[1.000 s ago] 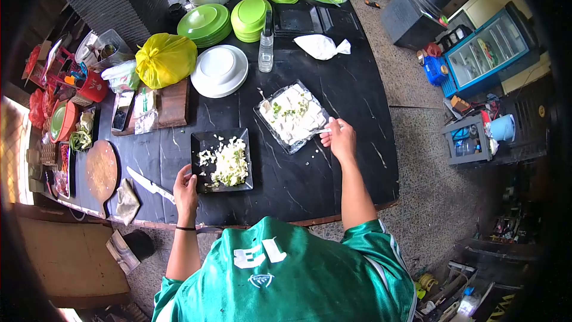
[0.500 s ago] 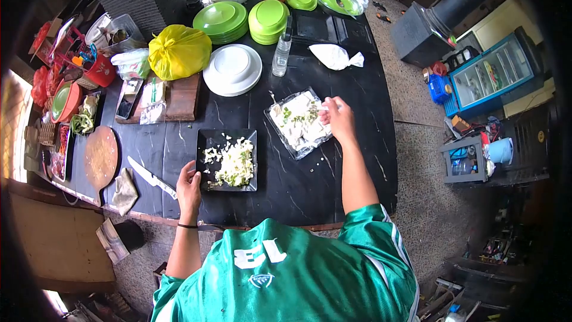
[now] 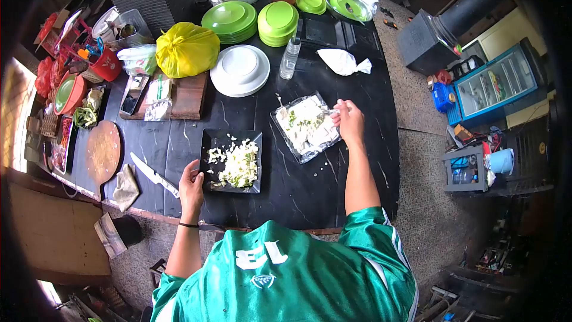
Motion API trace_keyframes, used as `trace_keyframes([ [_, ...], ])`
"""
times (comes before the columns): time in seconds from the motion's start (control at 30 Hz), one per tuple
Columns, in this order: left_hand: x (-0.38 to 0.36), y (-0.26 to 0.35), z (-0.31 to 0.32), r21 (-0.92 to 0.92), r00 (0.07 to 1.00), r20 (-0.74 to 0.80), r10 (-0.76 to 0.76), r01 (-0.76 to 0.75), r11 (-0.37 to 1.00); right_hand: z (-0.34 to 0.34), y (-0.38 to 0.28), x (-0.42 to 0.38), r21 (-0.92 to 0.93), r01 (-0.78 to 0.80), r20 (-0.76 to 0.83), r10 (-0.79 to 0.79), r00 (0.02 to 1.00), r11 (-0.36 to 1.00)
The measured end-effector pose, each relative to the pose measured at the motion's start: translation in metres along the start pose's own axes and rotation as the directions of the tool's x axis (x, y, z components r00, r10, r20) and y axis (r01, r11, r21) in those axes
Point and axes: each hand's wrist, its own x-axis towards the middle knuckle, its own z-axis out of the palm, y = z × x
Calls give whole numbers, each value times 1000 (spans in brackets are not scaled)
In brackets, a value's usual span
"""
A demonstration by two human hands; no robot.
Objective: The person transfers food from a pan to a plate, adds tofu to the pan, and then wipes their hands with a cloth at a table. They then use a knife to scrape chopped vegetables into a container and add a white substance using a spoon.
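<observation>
Two hands on the black table (image 3: 333, 185), both the person's own. Left hand (image 3: 192, 186) rests at the near-left corner of the black square plate (image 3: 232, 160), fingers curled against its rim, thumb apart; plate sits near the front edge, holds chopped white/green bits. Right hand (image 3: 350, 120) is at the right edge of the clear tray (image 3: 307, 128), fingers pinched together on a thin light utensil (image 3: 331, 111) w/ its tip over the tray; exact type too small to tell. Tray is mid-table, just right of the plate and apart from it, holds white cubes w/ green flecks.

Knife (image 3: 154, 175) lies just left of the left hand, not touched, blade toward the left edge. Round wooden board (image 3: 102, 152) and a crumpled cloth (image 3: 126, 187) sit at the left edge. White plate (image 3: 239, 70), yellow bag (image 3: 186, 49), green plates (image 3: 229, 19) and a clear bottle (image 3: 289, 58) are toward the far edge.
</observation>
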Motion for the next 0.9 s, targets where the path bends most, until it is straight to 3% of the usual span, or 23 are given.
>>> trace_keyframes([
  [0.03, 0, -2, 1, 2, 999, -14, 32, -32, 999, 4, -1, 0, 1, 1, 5, -1, 1000, 1000],
  [0.1, -1, -1, 2, 6, 998, -26, 64, -64, 998, 18, -2, -3, 214, 61, 29, -68, 997, 975],
  [0.17, -3, 5, 2, -53, 999, 3, 41, -41, 998, 38, -4, -8, 311, 29, 123, -71, 990, 950],
  [0.3, -3, 5, 1, -80, 1000, 11, 21, -20, 997, 55, 13, -11, 252, 33, 191, -83, 978, 967],
  [0.37, 0, -2, 0, -10, 999, 11, 41, -41, 999, 45, 22, -10, 309, -82, 187, 24, 982, 947],
  [0.5, -8, 14, 0, 1, 1000, 7, 11, -11, 1000, 20, 21, -11, 158, -66, 88, 53, 995, 985],
  [0.6, -6, 10, -1, -59, 999, 37, 35, -33, 998, 17, 19, -17, 167, -31, 93, 16, 996, 985],
  [0.7, -6, 9, -1, -31, 998, 31, 62, -61, 998, 29, 11, -35, 295, 26, 172, -79, 982, 955],
  [0.83, 2, 9, -2, -128, 992, 100, 74, -61, 990, 50, -2, -77, 401, -29, 283, -94, 954, 915],
  [0.87, 0, 21, -6, 9, 991, 86, 104, -105, 994, 58, -3, -92, 396, -69, 342, -77, 937, 915],
  [0.9, 3, 31, -16, 11, 991, 80, 106, -108, 994, 66, -8, -110, 389, -110, 395, -58, 917, 915],
])
